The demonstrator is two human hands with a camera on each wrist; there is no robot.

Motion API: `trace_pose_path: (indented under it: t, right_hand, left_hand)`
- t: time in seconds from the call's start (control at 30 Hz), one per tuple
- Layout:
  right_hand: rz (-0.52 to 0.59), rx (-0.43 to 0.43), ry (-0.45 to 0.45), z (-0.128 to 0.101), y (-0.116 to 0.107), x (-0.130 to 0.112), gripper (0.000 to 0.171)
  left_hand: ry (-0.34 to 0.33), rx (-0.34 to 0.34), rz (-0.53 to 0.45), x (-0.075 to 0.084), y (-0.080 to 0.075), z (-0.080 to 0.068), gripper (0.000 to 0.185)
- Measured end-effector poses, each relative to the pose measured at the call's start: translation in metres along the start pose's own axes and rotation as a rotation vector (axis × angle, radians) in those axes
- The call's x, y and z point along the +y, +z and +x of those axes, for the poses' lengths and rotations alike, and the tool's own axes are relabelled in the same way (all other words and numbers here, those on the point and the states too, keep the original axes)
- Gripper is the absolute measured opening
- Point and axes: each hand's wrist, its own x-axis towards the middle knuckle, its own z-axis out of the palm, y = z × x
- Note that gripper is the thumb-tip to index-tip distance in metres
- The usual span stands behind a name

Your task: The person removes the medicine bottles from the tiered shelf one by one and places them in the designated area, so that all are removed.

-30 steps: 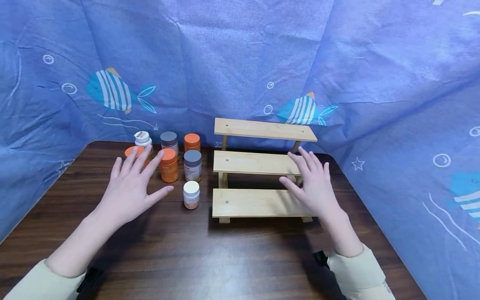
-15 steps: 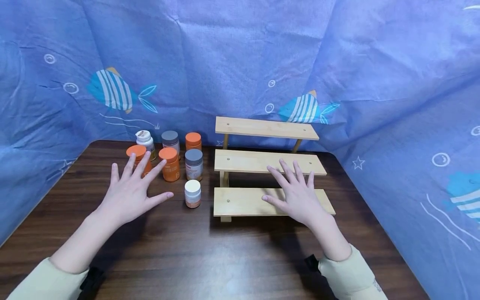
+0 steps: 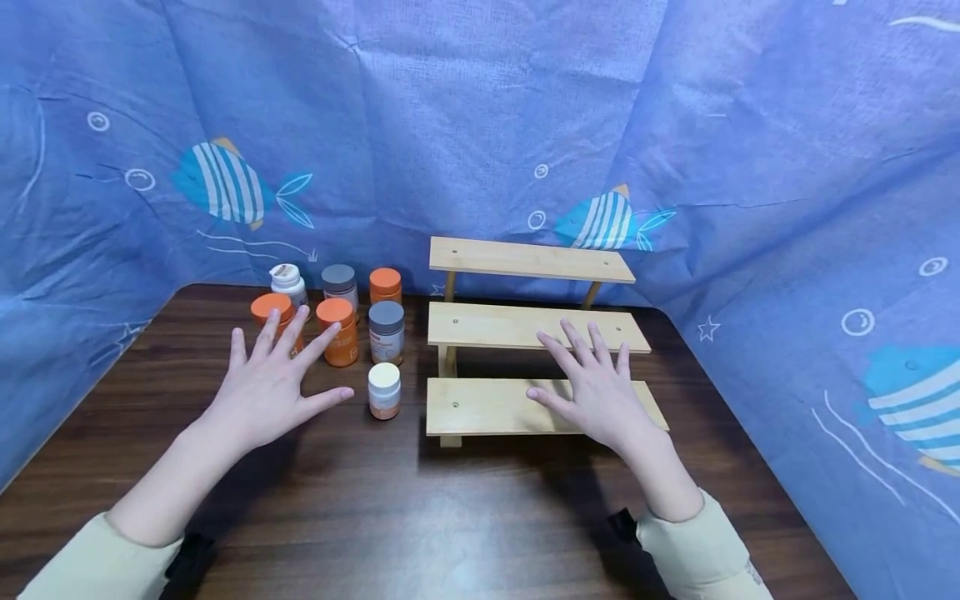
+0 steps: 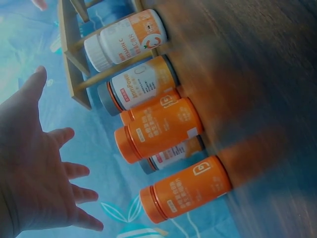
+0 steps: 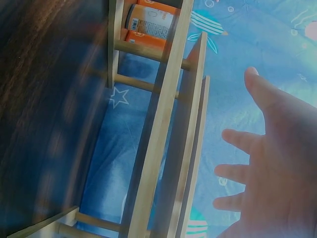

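My left hand (image 3: 262, 396) hovers with fingers spread, just in front of a group of bottles, holding nothing. Nearest its fingertips stand two orange bottles (image 3: 339, 337). Beside them are a grey-lidded bottle (image 3: 387, 333) and, further forward, a small white-lidded bottle (image 3: 384, 392), labelled Vitamin C in the left wrist view. Behind are a white bottle (image 3: 289, 285), another grey-lidded bottle (image 3: 340, 283) and an orange-lidded bottle (image 3: 386, 285). My right hand (image 3: 600, 396), fingers spread too, hovers over the lower right of a three-step wooden shelf (image 3: 495, 408) and grips nothing.
The dark wooden table (image 3: 420, 517) carries everything. A blue fish-print cloth (image 3: 465, 125) hangs behind it and along the sides. Bare shelf boards step up toward the back, with the top board (image 3: 525, 258) close to the cloth.
My right hand has moved left, from the shelf's right end to over its lower boards. The left hand has shifted slightly right. Bottles and shelf stand where they were.
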Motion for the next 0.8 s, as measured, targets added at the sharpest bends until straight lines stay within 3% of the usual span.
trace_pose_path:
  t: [0.2,0.3,0.37,0.47,0.57,0.63,0.7,0.8]
  right_hand:
    - [0.013,0.017,-0.006,0.001,-0.001,0.004,0.075]
    - [0.028,0.013,-0.008,0.001,-0.002,0.004,0.074]
    - [0.054,0.006,-0.034,0.002,-0.002,0.001,0.073]
    - [0.114,0.007,-0.099,0.005,0.0,-0.006,0.069]
    - [0.191,0.039,-0.185,0.008,0.001,-0.016,0.064]
    - [0.271,0.051,-0.219,0.008,0.001,-0.024,0.061]
    - [0.382,0.054,-0.24,0.007,0.001,-0.034,0.06]
    - [0.578,0.047,-0.253,0.006,0.001,-0.053,0.055]
  left_hand:
    - [0.004,0.013,-0.004,0.004,-0.001,0.004,0.088]
    - [0.041,0.037,-0.024,0.011,0.005,0.008,0.086]
    - [0.118,0.01,-0.082,0.018,0.013,0.014,0.083]
    - [0.229,-0.089,-0.213,0.031,0.028,0.025,0.072]
    - [0.256,-0.16,-0.302,0.041,0.034,0.037,0.054]
    - [0.244,-0.112,-0.335,0.049,0.027,0.04,0.044]
    - [0.264,-0.009,-0.388,0.064,0.01,0.039,0.038]
    - [0.389,0.155,-0.479,0.102,-0.021,0.032,0.038]
